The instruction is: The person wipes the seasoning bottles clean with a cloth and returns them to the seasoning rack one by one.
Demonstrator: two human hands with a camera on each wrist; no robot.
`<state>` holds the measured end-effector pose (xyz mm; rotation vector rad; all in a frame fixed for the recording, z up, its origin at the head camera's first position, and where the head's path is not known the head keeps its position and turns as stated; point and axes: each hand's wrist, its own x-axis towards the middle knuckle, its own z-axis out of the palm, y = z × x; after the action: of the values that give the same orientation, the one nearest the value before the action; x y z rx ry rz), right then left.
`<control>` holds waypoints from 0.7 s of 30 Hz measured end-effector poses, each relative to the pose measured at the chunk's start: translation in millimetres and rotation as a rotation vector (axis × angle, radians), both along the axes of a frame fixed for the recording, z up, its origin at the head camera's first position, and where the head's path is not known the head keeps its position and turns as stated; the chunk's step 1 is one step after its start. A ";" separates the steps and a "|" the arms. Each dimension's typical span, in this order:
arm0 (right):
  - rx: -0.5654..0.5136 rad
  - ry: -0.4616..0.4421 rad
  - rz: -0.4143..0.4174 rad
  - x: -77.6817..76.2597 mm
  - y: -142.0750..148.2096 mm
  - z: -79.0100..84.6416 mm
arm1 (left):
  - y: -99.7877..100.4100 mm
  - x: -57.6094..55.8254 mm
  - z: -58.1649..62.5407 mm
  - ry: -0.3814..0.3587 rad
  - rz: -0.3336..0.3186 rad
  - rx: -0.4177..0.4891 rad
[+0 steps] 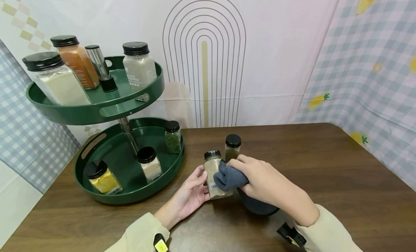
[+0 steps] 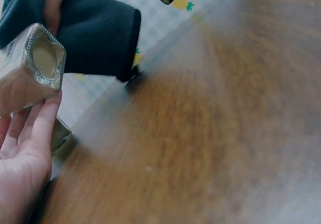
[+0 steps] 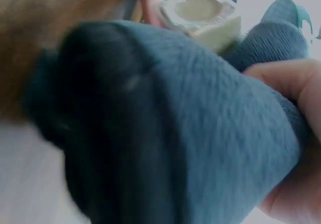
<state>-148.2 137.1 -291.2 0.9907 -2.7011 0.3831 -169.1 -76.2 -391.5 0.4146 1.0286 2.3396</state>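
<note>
My left hand point(image 1: 190, 196) holds a clear spice jar point(image 1: 212, 169) with a black lid and pale beige powder inside, raised over the table and slightly tilted. In the left wrist view, the jar's square base point(image 2: 45, 58) faces the camera, with fingertips along its lower side. My right hand point(image 1: 263, 178) grips a bunched dark blue-grey cloth point(image 1: 229, 178), which lies against the jar's right side. The loose end of the cloth point(image 3: 215, 123) hangs down and fills much of the right wrist view. Behind it, the jar point(image 3: 199, 9) shows its base.
Another black-lidded jar point(image 1: 232, 145) stands on the wooden table point(image 1: 325, 165) just behind the hands. To the left, a green two-tier rack has an upper tray point(image 1: 71, 114) and a lower tray point(image 1: 130, 198), both bearing several seasoning containers. Patterned cloth point(image 1: 276, 57) hangs behind the table.
</note>
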 end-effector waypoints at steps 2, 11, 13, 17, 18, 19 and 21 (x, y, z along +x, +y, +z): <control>0.031 -0.052 0.030 2.4 2.9 3.3 | 0.1 0.1 0.5 -0.003 0.006 -0.009; 0.157 -0.276 0.106 11.4 11.5 16.1 | -0.5 -0.6 -0.2 -0.007 0.016 -0.007; 0.150 -0.295 0.110 12.6 14.6 20.6 | -0.6 -0.5 -0.3 -0.010 0.015 -0.001; 0.071 -0.201 0.067 14.0 19.8 30.8 | 0.7 -0.6 0.1 -0.021 0.021 0.002; 0.037 -0.161 0.048 13.7 20.1 31.7 | 1.2 -0.8 0.0 -0.022 0.024 -0.001; 0.003 -0.115 0.032 13.4 19.6 32.3 | 1.6 -0.8 0.2 -0.019 0.025 -0.006; -0.074 -0.026 0.003 11.5 16.3 30.3 | 2.3 -0.7 0.3 -0.005 0.019 -0.023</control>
<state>-136.7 153.5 -260.9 0.9754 -2.6872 0.4958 -169.8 -73.9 -391.3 0.3920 1.0609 2.3424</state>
